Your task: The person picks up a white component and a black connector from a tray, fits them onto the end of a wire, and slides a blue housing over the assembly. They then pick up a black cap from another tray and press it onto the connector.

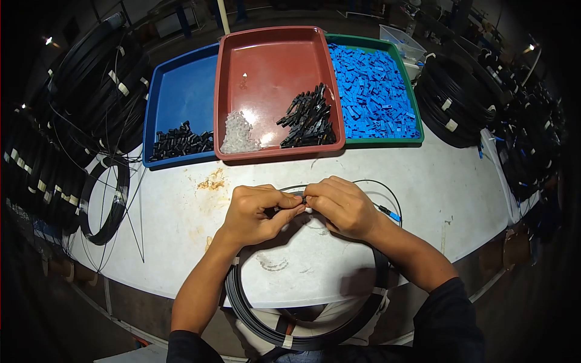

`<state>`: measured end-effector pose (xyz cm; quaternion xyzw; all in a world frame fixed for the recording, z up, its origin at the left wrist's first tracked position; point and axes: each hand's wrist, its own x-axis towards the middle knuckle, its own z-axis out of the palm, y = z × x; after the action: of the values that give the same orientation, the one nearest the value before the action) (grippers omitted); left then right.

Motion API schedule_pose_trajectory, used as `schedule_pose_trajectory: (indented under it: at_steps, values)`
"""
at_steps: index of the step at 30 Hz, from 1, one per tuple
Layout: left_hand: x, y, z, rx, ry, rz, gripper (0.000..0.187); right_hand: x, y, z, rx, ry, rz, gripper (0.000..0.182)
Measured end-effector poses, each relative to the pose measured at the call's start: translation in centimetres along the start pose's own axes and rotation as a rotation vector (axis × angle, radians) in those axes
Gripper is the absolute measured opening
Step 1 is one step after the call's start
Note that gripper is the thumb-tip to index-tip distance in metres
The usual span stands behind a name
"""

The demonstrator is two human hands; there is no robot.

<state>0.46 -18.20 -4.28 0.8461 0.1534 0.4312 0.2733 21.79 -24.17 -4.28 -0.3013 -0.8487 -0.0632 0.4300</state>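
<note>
My left hand (260,212) and my right hand (342,207) meet above the middle of the white table, fingertips almost touching. Both pinch a small dark part (304,199) on a thin black cable; a bit of white shows just below it, and the fingers hide most of the part. A coil of black cable (238,284), bound with white tape, hangs below my hands over the table's front edge. To the right of my right hand, a cable end with a blue and black connector (389,213) lies over the table.
Behind my hands stand a blue tray (181,78) with black parts, a red tray (272,54) with white and black pieces, and a green tray (417,124) full of blue pieces. Black cable coils (109,206) stand at the left, more coils (457,103) at the right.
</note>
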Motion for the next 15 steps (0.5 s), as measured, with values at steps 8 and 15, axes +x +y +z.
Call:
schedule_pose_trajectory:
  at_steps: [8,15]
  values:
    - [0.8,0.0,-0.3,0.421,-0.036,0.51,0.011,-0.6,0.2,0.8,0.376,-0.028,0.349,0.024]
    - [0.2,0.9,0.2,0.041,-0.005,-0.029,0.015,-0.1,0.2,0.2,-0.031,0.031,-0.035,0.017]
